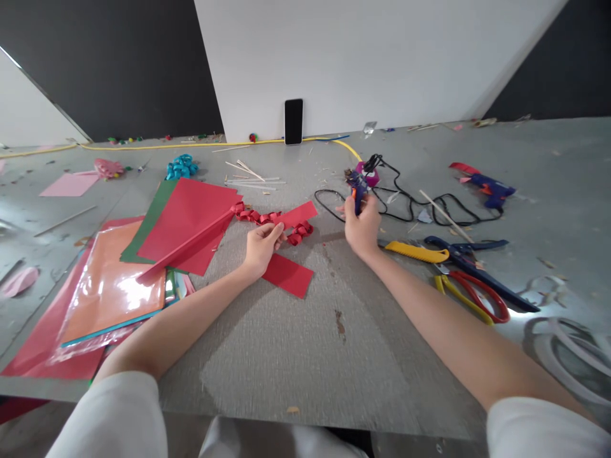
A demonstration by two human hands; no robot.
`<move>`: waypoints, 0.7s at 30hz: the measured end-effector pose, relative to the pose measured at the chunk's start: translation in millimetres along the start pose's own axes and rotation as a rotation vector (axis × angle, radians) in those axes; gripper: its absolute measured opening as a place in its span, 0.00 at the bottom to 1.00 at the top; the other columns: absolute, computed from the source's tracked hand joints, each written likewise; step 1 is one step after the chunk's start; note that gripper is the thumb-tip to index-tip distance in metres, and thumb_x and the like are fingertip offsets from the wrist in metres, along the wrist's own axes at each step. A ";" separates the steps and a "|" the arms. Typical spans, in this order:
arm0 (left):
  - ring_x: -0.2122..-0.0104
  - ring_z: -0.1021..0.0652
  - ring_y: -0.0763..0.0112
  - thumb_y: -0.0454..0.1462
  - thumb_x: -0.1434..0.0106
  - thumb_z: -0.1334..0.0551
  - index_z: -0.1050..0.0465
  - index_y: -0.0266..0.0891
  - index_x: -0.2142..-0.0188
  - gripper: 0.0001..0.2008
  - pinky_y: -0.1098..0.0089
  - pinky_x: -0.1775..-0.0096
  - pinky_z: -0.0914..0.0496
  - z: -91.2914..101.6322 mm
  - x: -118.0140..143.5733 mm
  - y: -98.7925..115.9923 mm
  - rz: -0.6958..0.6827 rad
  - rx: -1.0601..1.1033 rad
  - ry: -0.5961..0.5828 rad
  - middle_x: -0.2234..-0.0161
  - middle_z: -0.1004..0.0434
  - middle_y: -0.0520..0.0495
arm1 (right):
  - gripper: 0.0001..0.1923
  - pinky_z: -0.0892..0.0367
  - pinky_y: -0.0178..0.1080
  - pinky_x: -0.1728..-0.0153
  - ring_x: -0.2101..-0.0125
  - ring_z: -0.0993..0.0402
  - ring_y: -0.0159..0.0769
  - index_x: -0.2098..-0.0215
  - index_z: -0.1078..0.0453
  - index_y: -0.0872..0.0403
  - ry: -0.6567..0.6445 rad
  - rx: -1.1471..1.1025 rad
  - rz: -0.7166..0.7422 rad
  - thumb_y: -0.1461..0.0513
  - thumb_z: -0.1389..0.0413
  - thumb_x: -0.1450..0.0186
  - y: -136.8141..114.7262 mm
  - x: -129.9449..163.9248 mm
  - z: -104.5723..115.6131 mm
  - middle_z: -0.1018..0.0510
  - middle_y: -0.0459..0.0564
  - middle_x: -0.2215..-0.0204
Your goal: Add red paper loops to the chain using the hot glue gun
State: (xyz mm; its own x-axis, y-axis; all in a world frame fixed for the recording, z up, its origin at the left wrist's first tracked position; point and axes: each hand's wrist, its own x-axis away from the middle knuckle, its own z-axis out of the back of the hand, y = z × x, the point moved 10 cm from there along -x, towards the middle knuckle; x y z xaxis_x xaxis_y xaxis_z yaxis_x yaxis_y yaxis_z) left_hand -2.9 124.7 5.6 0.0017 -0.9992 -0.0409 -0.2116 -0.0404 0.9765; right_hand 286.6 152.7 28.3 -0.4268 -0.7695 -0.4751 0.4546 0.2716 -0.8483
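Step in hand: gluing, by the look of it; glue gun lifted at frame centre, paper pinned flat beside it.
Right hand [363, 228]: fingers wrapped tight round blue glue gun [358, 186], nozzle end up and away; black cord [405, 202] trailing to the right.
Left hand [261, 247]: fingers together, pressed flat on red paper strip [289, 275], fingertips touching red curled chain [272, 217] just above.
Work piece: strip and chain centre frame, on grey table [305, 356], between both hands.
Next move, judged: nozzle to be brought down and left onto strip or chain; needs left hand steady, fingertips kept off the glue spot.
Left of frame: fanned red and green sheets [186, 222]; orange sheets in clear plastic sleeve [109, 289], the only holder seen, contents flat coloured paper.
Right of frame: yellow cutter [417, 252], scissors [470, 280], second glue gun [491, 189] upper right.
Back wall: phone [293, 121] propped upright.
Other containers: none visible.
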 end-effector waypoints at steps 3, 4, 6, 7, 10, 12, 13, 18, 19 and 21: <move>0.80 0.35 0.80 0.53 0.42 0.27 0.25 0.36 0.76 0.23 0.74 0.76 0.42 1.3 0.3 -0.9 0.001 -0.020 0.005 0.77 0.25 0.49 | 0.24 0.23 0.45 0.65 0.70 0.18 0.40 0.50 0.37 0.50 0.027 -0.075 0.089 0.42 0.44 0.31 -17.1 2.6 4.8 0.19 0.55 0.58; 0.80 0.35 0.80 0.53 0.42 0.27 0.24 0.36 0.75 0.22 0.74 0.76 0.41 1.7 0.5 -1.5 0.005 -0.026 0.008 0.77 0.24 0.48 | 0.24 0.23 0.45 0.66 0.72 0.20 0.38 0.51 0.37 0.50 0.026 -0.075 0.118 0.42 0.42 0.32 -24.3 4.9 5.8 0.20 0.54 0.59; 0.79 0.33 0.79 0.52 0.42 0.27 0.21 0.35 0.73 0.20 0.74 0.76 0.40 2.4 1.0 -2.8 0.017 -0.032 0.017 0.75 0.23 0.47 | 0.23 0.25 0.44 0.68 0.74 0.24 0.38 0.55 0.35 0.50 0.013 -0.027 0.171 0.42 0.41 0.33 -39.9 11.5 6.0 0.22 0.50 0.65; 0.79 0.33 0.79 0.51 0.43 0.27 0.21 0.35 0.72 0.19 0.73 0.76 0.39 2.8 1.3 -3.2 0.024 -0.032 0.023 0.75 0.22 0.47 | 0.22 0.26 0.44 0.69 0.75 0.26 0.37 0.57 0.35 0.50 -0.011 0.005 0.193 0.42 0.41 0.33 -47.4 15.6 4.1 0.24 0.48 0.69; 0.79 0.32 0.78 0.47 0.43 0.26 0.20 0.35 0.70 0.16 0.74 0.75 0.38 4.5 2.1 -3.4 0.041 -0.016 0.051 0.75 0.21 0.47 | 0.23 0.28 0.43 0.71 0.77 0.30 0.36 0.61 0.35 0.49 -0.060 0.039 0.219 0.40 0.40 0.34 -63.5 27.5 -0.3 0.28 0.44 0.75; 0.79 0.33 0.79 0.45 0.43 0.26 0.20 0.35 0.70 0.15 0.74 0.75 0.39 4.7 2.3 -2.1 0.040 -0.010 0.060 0.75 0.21 0.47 | 0.25 0.29 0.43 0.71 0.78 0.31 0.36 0.61 0.34 0.49 -0.049 0.044 0.222 0.39 0.39 0.35 -69.6 33.8 0.3 0.29 0.43 0.76; 0.80 0.34 0.79 0.45 0.42 0.27 0.21 0.35 0.70 0.14 0.74 0.75 0.39 4.5 2.3 -1.2 0.034 -0.013 0.059 0.75 0.21 0.47 | 0.25 0.28 0.43 0.71 0.78 0.31 0.36 0.60 0.34 0.49 -0.040 0.049 0.225 0.39 0.39 0.36 -71.7 36.3 0.8 0.30 0.42 0.76; 0.79 0.33 0.79 0.42 0.38 0.31 0.22 0.35 0.72 0.12 0.74 0.74 0.39 2.8 0.8 -0.7 0.018 0.003 0.042 0.73 0.20 0.46 | 0.24 0.27 0.44 0.69 0.76 0.28 0.39 0.63 0.34 0.49 -0.078 0.128 0.252 0.39 0.42 0.32 -76.4 44.8 -7.1 0.28 0.44 0.77; 0.78 0.33 0.79 0.41 0.37 0.32 0.22 0.35 0.72 0.12 0.74 0.74 0.39 2.4 0.7 -1.1 0.020 0.007 0.038 0.73 0.20 0.46 | 0.23 0.27 0.44 0.68 0.75 0.28 0.39 0.63 0.34 0.49 -0.098 0.150 0.259 0.39 0.43 0.32 -76.6 46.0 -9.8 0.28 0.45 0.76; 0.78 0.32 0.79 0.41 0.37 0.32 0.22 0.35 0.72 0.12 0.74 0.74 0.38 2.1 1.0 -0.6 0.017 0.000 0.035 0.73 0.20 0.46 | 0.22 0.27 0.45 0.67 0.75 0.27 0.40 0.63 0.34 0.49 -0.142 0.193 0.268 0.40 0.45 0.31 -76.6 48.2 -15.2 0.27 0.46 0.76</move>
State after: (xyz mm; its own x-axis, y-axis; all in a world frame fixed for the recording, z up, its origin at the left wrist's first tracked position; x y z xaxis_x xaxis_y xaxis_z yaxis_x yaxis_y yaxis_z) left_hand -4.8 123.8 4.5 0.0327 -0.9993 -0.0173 -0.2115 -0.0238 0.9771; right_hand 219.3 103.6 66.8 -0.1654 -0.7618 -0.6263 0.6810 0.3711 -0.6313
